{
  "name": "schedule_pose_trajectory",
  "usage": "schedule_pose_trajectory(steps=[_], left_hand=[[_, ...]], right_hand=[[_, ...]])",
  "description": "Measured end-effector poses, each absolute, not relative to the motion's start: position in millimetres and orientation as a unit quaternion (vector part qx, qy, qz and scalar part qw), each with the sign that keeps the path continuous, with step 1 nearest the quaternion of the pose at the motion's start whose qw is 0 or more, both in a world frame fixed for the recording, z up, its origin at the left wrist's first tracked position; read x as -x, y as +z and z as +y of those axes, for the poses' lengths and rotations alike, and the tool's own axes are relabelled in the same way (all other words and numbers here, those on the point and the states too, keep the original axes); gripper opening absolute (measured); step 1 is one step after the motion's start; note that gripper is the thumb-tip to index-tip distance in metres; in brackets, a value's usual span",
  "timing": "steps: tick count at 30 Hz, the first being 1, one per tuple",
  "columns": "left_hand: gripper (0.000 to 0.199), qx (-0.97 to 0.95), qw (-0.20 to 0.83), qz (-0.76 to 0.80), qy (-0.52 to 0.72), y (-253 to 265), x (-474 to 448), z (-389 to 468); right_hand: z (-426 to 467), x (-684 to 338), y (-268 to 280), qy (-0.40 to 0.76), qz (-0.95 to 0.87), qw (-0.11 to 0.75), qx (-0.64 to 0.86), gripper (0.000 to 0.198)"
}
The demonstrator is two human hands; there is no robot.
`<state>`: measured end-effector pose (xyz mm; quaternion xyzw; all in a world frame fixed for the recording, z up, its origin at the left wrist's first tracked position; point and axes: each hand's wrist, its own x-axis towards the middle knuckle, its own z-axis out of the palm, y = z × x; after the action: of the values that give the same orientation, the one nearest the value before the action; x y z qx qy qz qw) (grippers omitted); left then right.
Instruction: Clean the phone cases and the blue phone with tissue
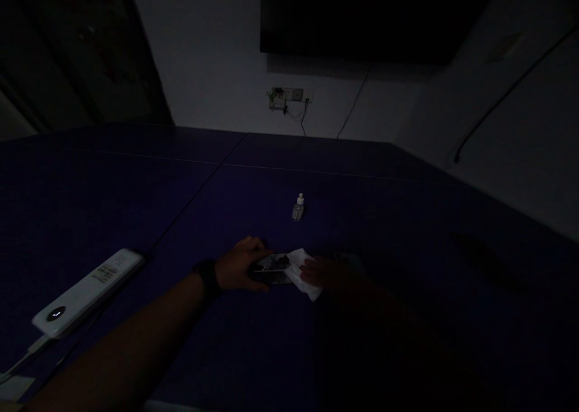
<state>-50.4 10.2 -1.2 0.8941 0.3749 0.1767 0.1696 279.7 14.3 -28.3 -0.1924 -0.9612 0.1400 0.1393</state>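
A phone (pixel 274 276) lies flat on the dark blue table, its glossy face partly covered. My left hand (pixel 242 264), with a dark watch on the wrist, grips the phone's left end between thumb and fingers. My right hand (pixel 323 272) presses a crumpled white wipe (pixel 301 273) onto the right part of the phone. Its fingers lie over the cloth, and much of this hand is lost in shadow. Beyond the phone, a small dropper bottle (pixel 297 209) with a white top stands upright, touched by neither hand.
At the left lies a long white power strip-shaped device (pixel 90 291) with a round dark button and a cable. A dim dark object (pixel 348 259) sits beside my right hand. On the far wall are sockets (pixel 294 95) with cords, under a large black screen (pixel 362 20).
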Motion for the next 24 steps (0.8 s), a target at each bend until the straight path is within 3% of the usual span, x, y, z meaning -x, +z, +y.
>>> schedule_pose_trajectory(steps=[8,13,20,24], left_hand=[[0.084,-0.898,0.176,0.36,0.185,-3,51,13],[0.089,-0.899,0.173,0.36,0.18,-5,54,14],[0.101,-0.905,0.162,0.349,0.182,-10,56,18],[0.098,-0.905,0.151,0.357,0.178,-6,58,17]], right_hand=[[11,-258,-23,0.139,-0.969,0.09,0.182,0.057],[14,-283,-25,0.145,-0.957,0.128,0.218,0.056],[7,-259,-23,0.148,-0.962,0.112,0.203,0.058],[14,-276,-32,0.154,-0.952,0.147,0.22,0.052]])
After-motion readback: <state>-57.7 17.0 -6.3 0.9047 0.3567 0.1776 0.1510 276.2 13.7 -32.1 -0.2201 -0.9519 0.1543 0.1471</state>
